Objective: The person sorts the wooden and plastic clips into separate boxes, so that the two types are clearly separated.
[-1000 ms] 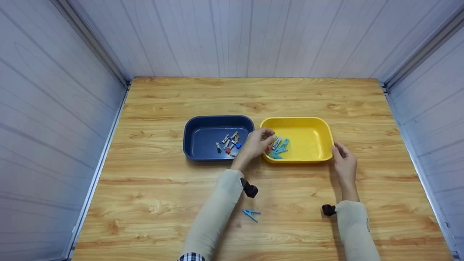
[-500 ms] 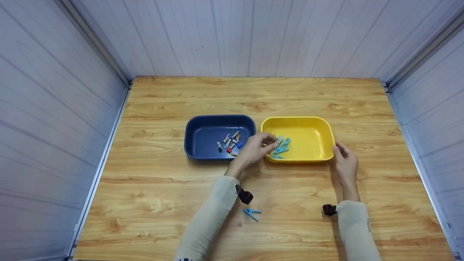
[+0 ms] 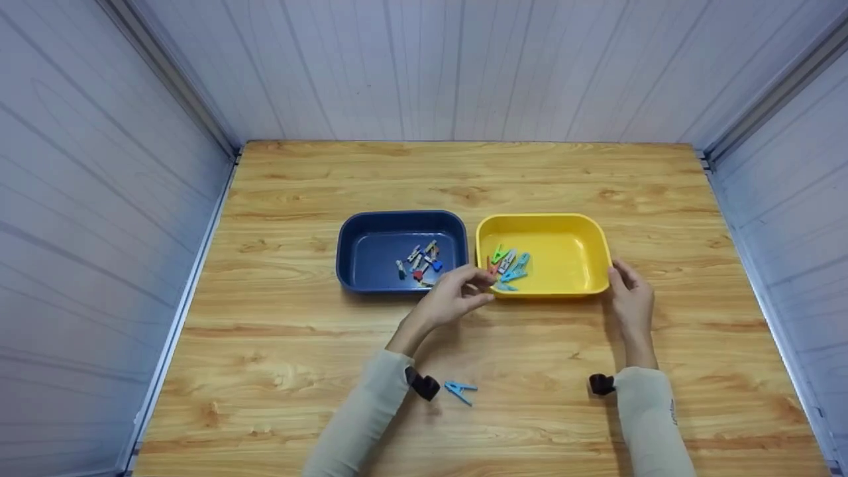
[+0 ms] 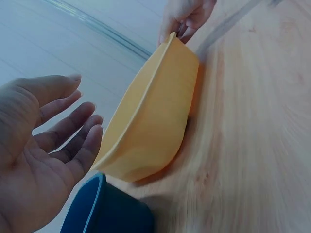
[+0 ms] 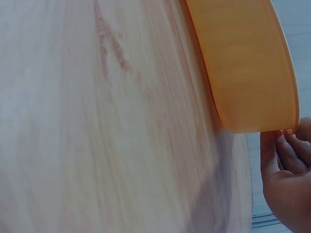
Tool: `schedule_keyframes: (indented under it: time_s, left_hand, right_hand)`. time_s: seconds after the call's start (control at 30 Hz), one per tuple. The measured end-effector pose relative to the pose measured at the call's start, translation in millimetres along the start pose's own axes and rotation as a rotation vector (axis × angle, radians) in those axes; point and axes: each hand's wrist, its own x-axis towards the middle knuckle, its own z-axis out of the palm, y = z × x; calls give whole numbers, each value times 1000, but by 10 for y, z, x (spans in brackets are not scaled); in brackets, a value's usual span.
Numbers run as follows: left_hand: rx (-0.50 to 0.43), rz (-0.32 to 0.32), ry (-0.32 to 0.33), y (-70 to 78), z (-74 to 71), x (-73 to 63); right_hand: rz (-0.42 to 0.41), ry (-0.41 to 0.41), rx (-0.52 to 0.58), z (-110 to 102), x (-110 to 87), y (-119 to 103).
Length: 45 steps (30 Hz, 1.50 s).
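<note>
My left hand hangs in the air by the near left corner of a yellow plastic tub, fingers loosely bent and holding nothing; the left wrist view shows its bare palm. Inside that tub, at its left end, lie several plastic clothespins in blue, green, red and grey. With thumb and fingers my right hand pinches the tub's right end at the rim, also seen in the right wrist view, where the tub wall is above the hand.
Left of the yellow tub stands a dark blue tub with several small wooden clothespins in its right half. A lone blue clothespin lies on the wooden table near the left forearm. Pale panels enclose the table's back and sides.
My left hand has drawn back from inside the yellow tub, toward the near left, leaving the clothespins there in plain view. The right hand has stayed at the rim.
</note>
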Motion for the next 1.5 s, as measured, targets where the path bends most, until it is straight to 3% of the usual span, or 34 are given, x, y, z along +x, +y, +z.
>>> schedule_keyframes:
  time_s: [0.2,0.43,0.8,1.0,1.17,1.5]
  left_hand:
    - [37,24,-47,-56,-38,-206]
    - [79,47,-101,-182,14,-442]
    - [60,31,-221,-416,155,-776]
    - [97,8,-285,-504,218,-900]
    - [204,19,-346,-546,289,-969]
    - [342,-9,-411,-525,362,-1026]
  right_hand:
    - [17,-18,-31,-11,-5,-3]
    - [44,-19,-36,-7,-18,-20]
    - [53,-33,-10,-5,-179,-312]
    - [60,-26,-10,-5,-114,-236]
    - [62,-27,-21,-3,-18,-81]
    - [76,-35,-8,-8,-12,-52]
